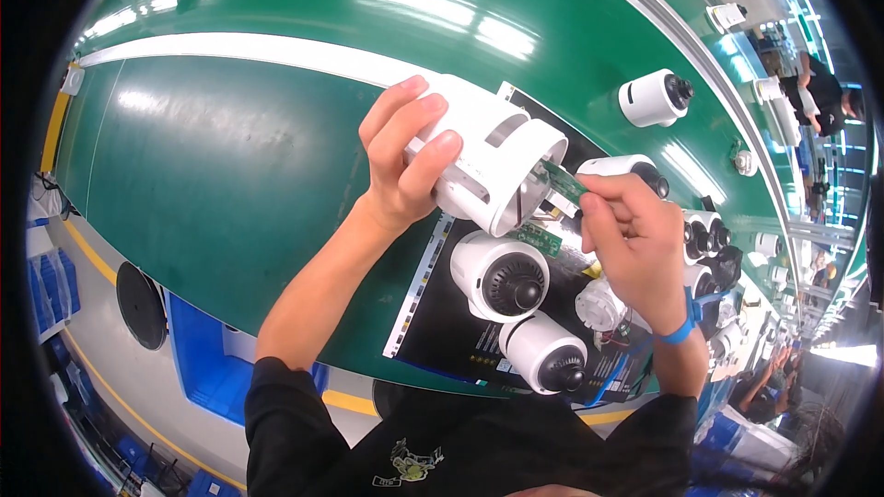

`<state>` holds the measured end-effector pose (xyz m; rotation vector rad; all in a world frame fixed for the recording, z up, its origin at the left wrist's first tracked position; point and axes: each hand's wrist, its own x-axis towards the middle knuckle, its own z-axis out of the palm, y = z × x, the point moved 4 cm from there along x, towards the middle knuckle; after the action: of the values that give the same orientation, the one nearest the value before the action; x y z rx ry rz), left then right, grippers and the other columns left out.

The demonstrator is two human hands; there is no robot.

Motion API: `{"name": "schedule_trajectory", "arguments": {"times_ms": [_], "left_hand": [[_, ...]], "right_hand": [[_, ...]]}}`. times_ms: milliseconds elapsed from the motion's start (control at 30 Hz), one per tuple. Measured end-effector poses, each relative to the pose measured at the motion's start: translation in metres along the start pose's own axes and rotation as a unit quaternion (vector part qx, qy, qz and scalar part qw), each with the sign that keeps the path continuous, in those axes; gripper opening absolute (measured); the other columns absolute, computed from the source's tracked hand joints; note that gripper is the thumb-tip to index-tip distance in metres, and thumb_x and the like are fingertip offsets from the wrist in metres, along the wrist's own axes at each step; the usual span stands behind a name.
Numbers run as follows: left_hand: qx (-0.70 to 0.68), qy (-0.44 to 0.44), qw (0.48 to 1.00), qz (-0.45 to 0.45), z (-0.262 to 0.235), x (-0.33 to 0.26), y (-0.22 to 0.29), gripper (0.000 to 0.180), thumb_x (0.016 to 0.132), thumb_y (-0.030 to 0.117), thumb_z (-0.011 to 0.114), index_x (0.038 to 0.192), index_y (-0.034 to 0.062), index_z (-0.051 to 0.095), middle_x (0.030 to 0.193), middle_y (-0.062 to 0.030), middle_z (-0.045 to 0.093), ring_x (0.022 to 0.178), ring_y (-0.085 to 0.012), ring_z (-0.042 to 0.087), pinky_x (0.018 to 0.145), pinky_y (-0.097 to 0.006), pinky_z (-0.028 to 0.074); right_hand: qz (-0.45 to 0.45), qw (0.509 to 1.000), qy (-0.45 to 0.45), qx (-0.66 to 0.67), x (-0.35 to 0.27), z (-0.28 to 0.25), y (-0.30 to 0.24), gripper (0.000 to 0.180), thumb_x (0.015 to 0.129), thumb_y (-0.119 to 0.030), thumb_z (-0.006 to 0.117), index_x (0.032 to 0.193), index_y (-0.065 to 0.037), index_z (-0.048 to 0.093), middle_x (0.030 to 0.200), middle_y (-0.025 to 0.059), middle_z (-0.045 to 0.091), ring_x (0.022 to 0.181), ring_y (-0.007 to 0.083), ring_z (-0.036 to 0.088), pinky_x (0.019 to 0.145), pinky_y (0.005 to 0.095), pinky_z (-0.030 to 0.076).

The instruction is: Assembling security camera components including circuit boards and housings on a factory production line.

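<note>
My left hand [403,161] grips a white cylindrical camera housing [483,133] from its closed end, tilted above the bench with its open end toward the right. At that opening, my right hand [637,244] pinches the edge of a narrow green circuit board [564,186], whose other end reaches inside the rim; how far in, I cannot tell. Below the housing is another green board [538,239]. Two white cameras with black domed ends, one upper [493,271] and one lower [539,350], lie close under my hands. A round white part [600,306] with thin wires sits beside my right wrist.
A black printed mat [442,331] lies on the green bench [230,175]. More white cameras stand beyond it, one on the green belt [649,99] and several at right. A blue bin [203,359] is below the bench. People [820,97] work at far right.
</note>
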<state>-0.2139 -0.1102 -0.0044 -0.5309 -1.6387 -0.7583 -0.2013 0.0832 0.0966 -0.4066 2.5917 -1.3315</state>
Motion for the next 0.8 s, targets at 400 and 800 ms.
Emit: {"name": "schedule_trajectory", "arguments": {"times_ms": [400, 800], "left_hand": [[-0.042, -0.003, 0.999, 0.004, 0.002, 0.008, 0.019, 0.049, 0.073, 0.009, 0.071, 0.115, 0.0095, 0.045, 0.115, -0.0149, 0.048, 0.105, -0.0363, 0.05, 0.084, -0.041, 0.049], [-0.062, 0.011, 0.993, -0.099, 0.005, -0.009, -0.004, 0.08, 0.061, 0.012, 0.084, 0.127, 0.0064, 0.039, 0.125, -0.0165, 0.04, 0.113, -0.0333, 0.046, 0.091, -0.042, 0.045]], "right_hand": [[-0.029, 0.993, -0.118, 0.014, 0.05, 0.005, 0.011, 0.038, 0.057, -0.015, 0.083, 0.087, 0.002, 0.066, 0.071, 0.0068, 0.06, 0.062, 0.0129, 0.05, 0.059, 0.0263, 0.041], [-0.054, 0.998, 0.017, 0.011, 0.033, -0.029, 0.033, 0.027, 0.093, -0.024, 0.054, 0.109, -0.004, 0.063, 0.094, 0.0061, 0.062, 0.082, 0.0143, 0.057, 0.068, 0.0268, 0.044]]}}
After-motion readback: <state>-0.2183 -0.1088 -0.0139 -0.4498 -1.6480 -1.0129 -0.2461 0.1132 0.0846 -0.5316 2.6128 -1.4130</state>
